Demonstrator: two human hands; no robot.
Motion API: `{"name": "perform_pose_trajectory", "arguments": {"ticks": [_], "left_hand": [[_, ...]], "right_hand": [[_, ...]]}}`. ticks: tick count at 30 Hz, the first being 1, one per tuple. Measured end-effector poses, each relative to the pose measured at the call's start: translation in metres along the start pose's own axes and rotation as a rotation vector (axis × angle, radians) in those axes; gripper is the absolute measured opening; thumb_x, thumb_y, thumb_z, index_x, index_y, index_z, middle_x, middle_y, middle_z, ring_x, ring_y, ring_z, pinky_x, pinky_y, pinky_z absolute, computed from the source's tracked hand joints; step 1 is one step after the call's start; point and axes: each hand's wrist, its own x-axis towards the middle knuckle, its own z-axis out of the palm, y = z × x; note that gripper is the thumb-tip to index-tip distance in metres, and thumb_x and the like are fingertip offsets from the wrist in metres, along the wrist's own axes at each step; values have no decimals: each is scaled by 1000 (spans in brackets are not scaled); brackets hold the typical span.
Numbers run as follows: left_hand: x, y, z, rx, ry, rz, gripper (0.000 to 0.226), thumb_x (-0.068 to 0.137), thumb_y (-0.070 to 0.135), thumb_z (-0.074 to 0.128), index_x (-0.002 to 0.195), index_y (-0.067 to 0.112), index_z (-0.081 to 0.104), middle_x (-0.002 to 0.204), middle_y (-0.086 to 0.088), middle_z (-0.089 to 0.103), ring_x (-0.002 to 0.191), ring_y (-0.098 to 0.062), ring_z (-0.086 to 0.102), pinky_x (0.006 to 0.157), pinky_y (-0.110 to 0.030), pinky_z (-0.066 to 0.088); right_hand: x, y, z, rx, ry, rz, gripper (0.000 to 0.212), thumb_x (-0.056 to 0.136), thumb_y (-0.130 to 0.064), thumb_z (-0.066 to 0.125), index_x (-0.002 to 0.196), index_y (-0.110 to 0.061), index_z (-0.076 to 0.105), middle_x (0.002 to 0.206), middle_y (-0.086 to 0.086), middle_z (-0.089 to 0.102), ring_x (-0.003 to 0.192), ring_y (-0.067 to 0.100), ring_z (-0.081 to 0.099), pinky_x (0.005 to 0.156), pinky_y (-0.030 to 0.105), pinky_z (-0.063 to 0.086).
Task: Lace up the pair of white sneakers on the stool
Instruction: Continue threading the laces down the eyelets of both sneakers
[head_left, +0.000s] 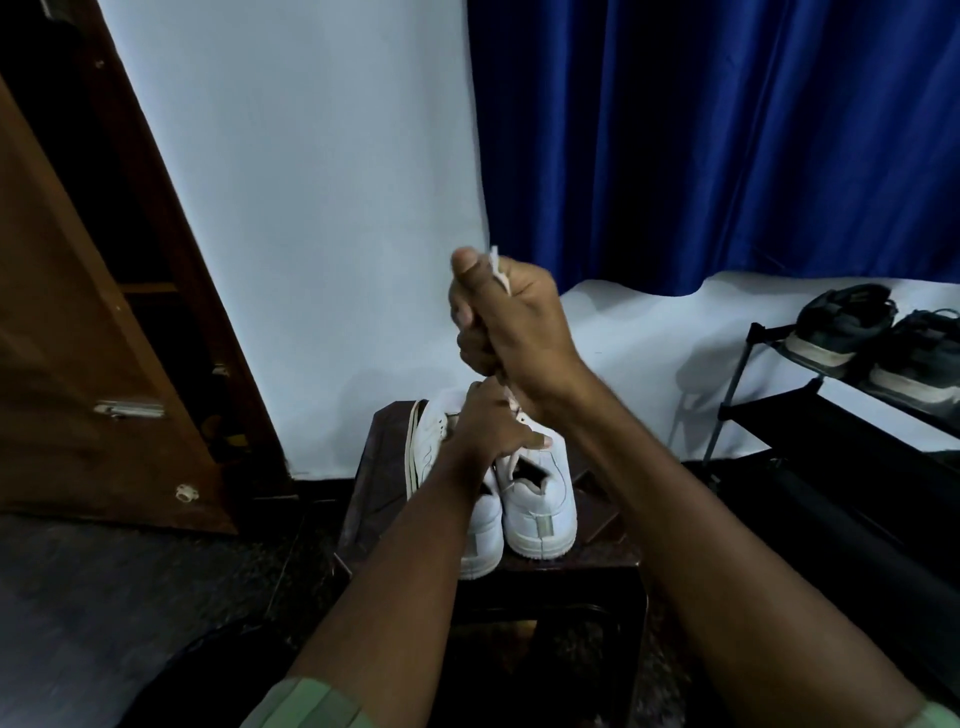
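Sneakers (540, 504) on stool (613, 540); right hand (514, 322) apparently gripping lace (497, 267).

Two sneakers (540, 499) sat side by side on the stool (374, 467), heels toward the camera, the left one tipped onto its side. The left hand (493, 426) rested on top of them. The right hand (514, 322) was raised above the pair, gripping a lace (496, 265) that ran down to the shoes. Behind the stool stood the wall (311, 208), a curtain (727, 140) to its right. A door (78, 364) lay left; a rack (810, 415) holding shoes (841, 327) stood right.
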Motion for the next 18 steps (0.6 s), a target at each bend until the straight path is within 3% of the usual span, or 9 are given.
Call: {"name": "perform_pose_trajectory", "arguments": {"ticks": [2,5,8,12,15,18], "left_hand": [[19,-13,7,26,53,-36,57,44,69,73,79,25,62,87,-8,65,94,-31,66,78,-30,46],[35,-30,12,-27,95,65,51,36,66,82,73,43,56,94,3,69,96,-20,67,88,-37,55],[31,-23,12,-44,110,81,52,38,65,83,76,42,57,95,2,69,97,-20,66,90,-40,55],[26,-19,10,-134,132,119,50,45,48,91,80,23,66,84,5,69,90,-18,68,80,-34,55],[24,-19,9,-76,156,152,51,46,48,92,86,25,70,92,1,72,94,-20,68,84,-36,55],[24,-19,8,-25,127,111,53,42,58,88,84,38,63,105,-1,69,104,-20,64,98,-37,50]], "right_hand": [[3,-6,-9,178,17,87,51,107,-44,48,62,-20,43,51,-4,25,39,9,15,45,20,15],[5,-13,-21,356,-54,169,51,109,-50,36,67,-21,37,46,-9,21,35,6,11,43,18,12],[3,-11,-24,409,-143,214,51,107,-51,34,66,-21,37,44,-11,23,34,4,12,42,16,11],[0,-7,-21,377,-266,271,54,108,-49,32,63,-21,40,48,-7,16,36,6,8,43,18,9],[2,-9,-23,288,-286,272,54,108,-47,34,62,-20,40,49,-4,17,38,8,10,43,22,9],[5,-13,-33,112,-174,213,54,109,-44,41,62,-17,41,54,-1,21,43,11,14,47,28,9]]}}
